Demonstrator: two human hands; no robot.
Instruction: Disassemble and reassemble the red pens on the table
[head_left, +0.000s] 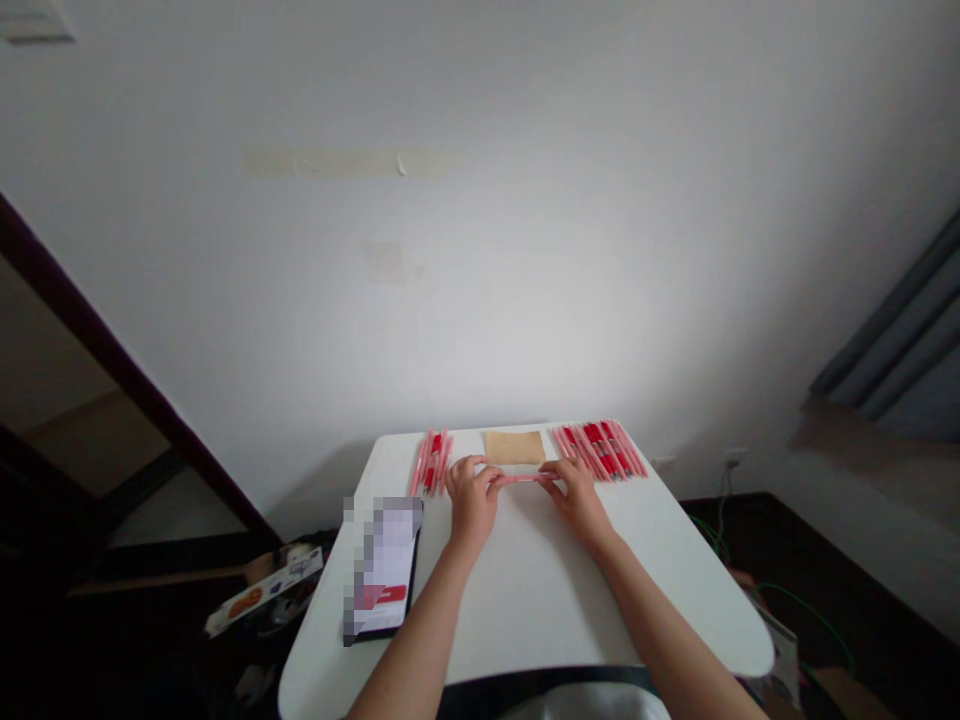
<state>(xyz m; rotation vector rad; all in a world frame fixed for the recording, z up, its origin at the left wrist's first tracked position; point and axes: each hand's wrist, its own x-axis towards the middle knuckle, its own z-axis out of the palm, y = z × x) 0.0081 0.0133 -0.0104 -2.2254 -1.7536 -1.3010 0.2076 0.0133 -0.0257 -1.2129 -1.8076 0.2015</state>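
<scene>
A slim pink pen (525,478) lies crosswise between my two hands, just above or on the white table (540,600). My left hand (474,495) pinches its left end, and my right hand (577,498) pinches its right end. Right behind the pen is a tan rectangular piece (515,447), like cardboard or a paper packet. To the left sits a small group of pink and red pens (432,462), close to my left fingers. A larger row of similar pens (600,450) lies side by side beyond my right hand.
A phone or tablet (386,570) with a lit, partly blurred screen rests at the table's left side. The wall (510,250) stands behind the table. Green cables (810,600) and an outlet (735,457) are at the right. Boxes and clutter (270,590) lie low on the left.
</scene>
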